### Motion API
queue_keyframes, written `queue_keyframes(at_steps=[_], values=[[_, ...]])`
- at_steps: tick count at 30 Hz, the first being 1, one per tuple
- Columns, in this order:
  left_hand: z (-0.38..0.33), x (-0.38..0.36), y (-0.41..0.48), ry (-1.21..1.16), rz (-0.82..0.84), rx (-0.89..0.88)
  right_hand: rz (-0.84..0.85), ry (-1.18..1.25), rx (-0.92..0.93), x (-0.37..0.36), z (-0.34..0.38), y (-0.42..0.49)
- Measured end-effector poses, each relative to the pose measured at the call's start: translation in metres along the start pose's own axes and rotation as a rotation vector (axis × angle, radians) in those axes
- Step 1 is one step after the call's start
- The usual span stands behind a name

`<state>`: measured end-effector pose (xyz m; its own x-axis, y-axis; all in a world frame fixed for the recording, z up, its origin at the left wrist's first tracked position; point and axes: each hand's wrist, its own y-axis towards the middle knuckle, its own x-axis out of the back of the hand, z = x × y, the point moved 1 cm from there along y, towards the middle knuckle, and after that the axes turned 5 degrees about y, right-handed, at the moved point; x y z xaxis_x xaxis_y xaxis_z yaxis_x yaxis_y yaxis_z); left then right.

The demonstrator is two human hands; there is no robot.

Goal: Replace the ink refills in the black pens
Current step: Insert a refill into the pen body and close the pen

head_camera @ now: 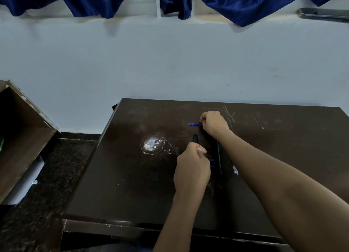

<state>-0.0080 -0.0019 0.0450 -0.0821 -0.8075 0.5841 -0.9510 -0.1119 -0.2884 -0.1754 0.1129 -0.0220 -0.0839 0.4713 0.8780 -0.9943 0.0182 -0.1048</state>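
Observation:
My left hand (192,166) grips a black pen barrel (195,138), whose end sticks up past my fingers above the dark table (122,176). Farther back, my right hand (214,122) pinches a thin blue ink refill (194,124) that lies flat and points left. Another black pen (219,161) lies lengthwise on the table between my two arms. A few pale refills (235,170) show beside my right forearm, partly hidden by it.
A white worn patch (153,145) marks the table left of my hands. The table stands against a pale blue wall (170,62) with blue cloth (245,4) hanging above. A brown box (20,130) sits at the left over a dark speckled floor (47,176).

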Motion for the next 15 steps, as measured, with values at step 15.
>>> queue_keyframes(at_steps=[15], values=[[-0.001,0.004,0.0,-0.001,-0.026,0.003,-0.247,0.254,-0.042,0.028,-0.005,-0.035]])
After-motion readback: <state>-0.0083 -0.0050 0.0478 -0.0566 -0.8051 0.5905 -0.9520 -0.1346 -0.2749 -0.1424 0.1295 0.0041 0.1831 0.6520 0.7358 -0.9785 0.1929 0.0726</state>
